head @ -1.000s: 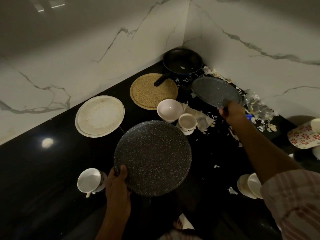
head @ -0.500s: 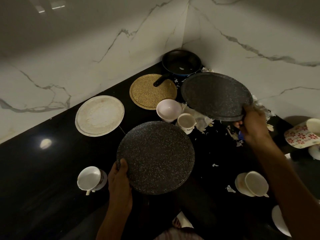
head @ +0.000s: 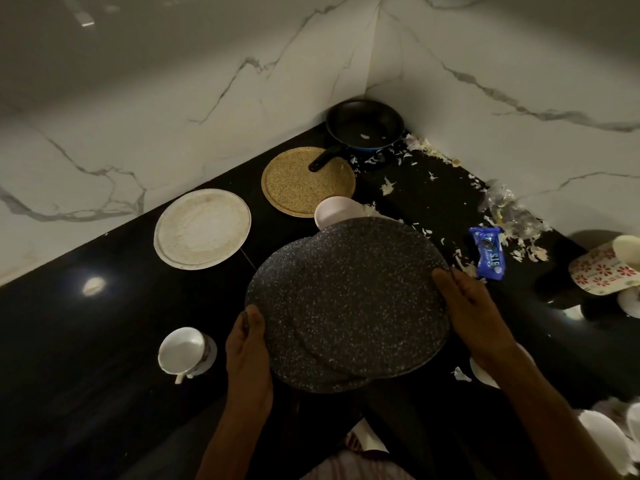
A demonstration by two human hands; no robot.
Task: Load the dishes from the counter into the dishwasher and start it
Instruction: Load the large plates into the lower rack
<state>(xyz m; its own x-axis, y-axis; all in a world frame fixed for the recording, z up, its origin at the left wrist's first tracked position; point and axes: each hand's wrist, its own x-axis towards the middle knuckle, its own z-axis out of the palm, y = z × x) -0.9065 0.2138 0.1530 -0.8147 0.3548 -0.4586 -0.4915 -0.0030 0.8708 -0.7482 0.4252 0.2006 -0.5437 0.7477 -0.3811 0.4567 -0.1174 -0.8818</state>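
Observation:
Two dark speckled plates overlap above the black counter [head: 86, 341]. The upper speckled plate [head: 374, 285] lies on the lower speckled plate [head: 277, 271], whose rim shows at the left and bottom. My left hand [head: 247, 344] grips the lower plate's left edge, thumb on top. My right hand [head: 474, 317] holds the upper plate's right edge. A white plate [head: 202, 228], a cork-coloured round plate [head: 304, 181], a white bowl [head: 334, 209] partly hidden behind the plates, a black frying pan [head: 363, 124] and a white cup [head: 183, 351] on a saucer stay on the counter.
Marble walls meet in the corner behind the pan. Peel scraps [head: 512, 220] litter the right side around a blue snack wrapper [head: 488, 252]. A red-patterned dish [head: 602, 273] and several white cups and saucers [head: 602, 434] sit at the right edge.
My right hand lifted the second speckled plate from the back right and brought it down and left onto the plate in my left hand. The small cup beside the bowl is now hidden.

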